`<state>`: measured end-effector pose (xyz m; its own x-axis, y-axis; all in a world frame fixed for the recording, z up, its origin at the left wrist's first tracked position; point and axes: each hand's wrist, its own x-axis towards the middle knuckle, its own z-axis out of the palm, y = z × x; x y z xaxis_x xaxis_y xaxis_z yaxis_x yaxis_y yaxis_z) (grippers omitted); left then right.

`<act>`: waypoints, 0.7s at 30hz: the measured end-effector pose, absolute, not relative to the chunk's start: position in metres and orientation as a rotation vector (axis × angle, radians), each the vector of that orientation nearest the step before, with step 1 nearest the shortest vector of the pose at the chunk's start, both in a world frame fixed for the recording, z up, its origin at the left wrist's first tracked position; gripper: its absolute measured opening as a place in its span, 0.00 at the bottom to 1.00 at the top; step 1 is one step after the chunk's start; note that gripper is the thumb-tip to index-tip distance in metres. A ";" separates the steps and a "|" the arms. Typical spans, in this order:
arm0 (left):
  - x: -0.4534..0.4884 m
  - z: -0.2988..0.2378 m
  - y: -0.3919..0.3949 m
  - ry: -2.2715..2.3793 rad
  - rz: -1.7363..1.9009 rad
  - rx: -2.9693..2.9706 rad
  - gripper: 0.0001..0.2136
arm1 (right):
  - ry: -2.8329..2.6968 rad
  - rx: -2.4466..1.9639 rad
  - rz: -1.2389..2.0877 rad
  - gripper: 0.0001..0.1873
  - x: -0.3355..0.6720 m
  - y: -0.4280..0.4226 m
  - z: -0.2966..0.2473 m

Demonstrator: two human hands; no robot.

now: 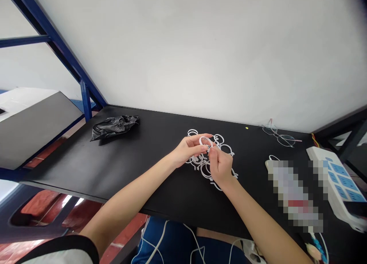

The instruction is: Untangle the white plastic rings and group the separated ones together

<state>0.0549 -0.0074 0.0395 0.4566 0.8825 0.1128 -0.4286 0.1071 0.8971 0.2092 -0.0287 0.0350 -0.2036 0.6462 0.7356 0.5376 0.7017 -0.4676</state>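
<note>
A white plastic ring (205, 139), like a curtain ring, is held up between my two hands above the black table. My left hand (192, 146) is closed on the ring's left side, thumb below and fingers behind it. My right hand (220, 162) pinches the ring's lower right edge, its fingers curled toward me. Beneath and around both hands lies a loose pile of similar white rings (205, 169) with small hooked ends. Part of the pile is hidden behind my hands.
A crumpled black plastic bag (114, 127) lies at the left of the black table (149, 157). Eyeglasses (277, 135) rest at the back right. Nearer are a blurred-out device (295, 195) with a cable and a white power strip (341, 183). A white wall rises behind.
</note>
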 end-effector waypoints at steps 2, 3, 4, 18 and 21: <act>0.055 0.040 -0.008 0.523 1.035 1.072 0.20 | -1.871 -0.926 0.122 0.20 0.209 -0.029 0.035; 0.055 0.040 -0.008 0.524 1.033 1.073 0.20 | -1.871 -0.926 0.117 0.20 0.209 -0.029 0.035; 0.055 0.040 -0.008 0.527 1.031 1.073 0.20 | -1.874 -0.928 0.114 0.20 0.209 -0.029 0.035; 0.054 0.039 -0.007 0.553 1.026 1.082 0.22 | -1.879 -0.942 0.116 0.20 0.210 -0.029 0.034; 0.055 0.039 -0.006 0.548 1.031 1.082 0.22 | -1.870 -0.935 0.085 0.21 0.210 -0.028 0.033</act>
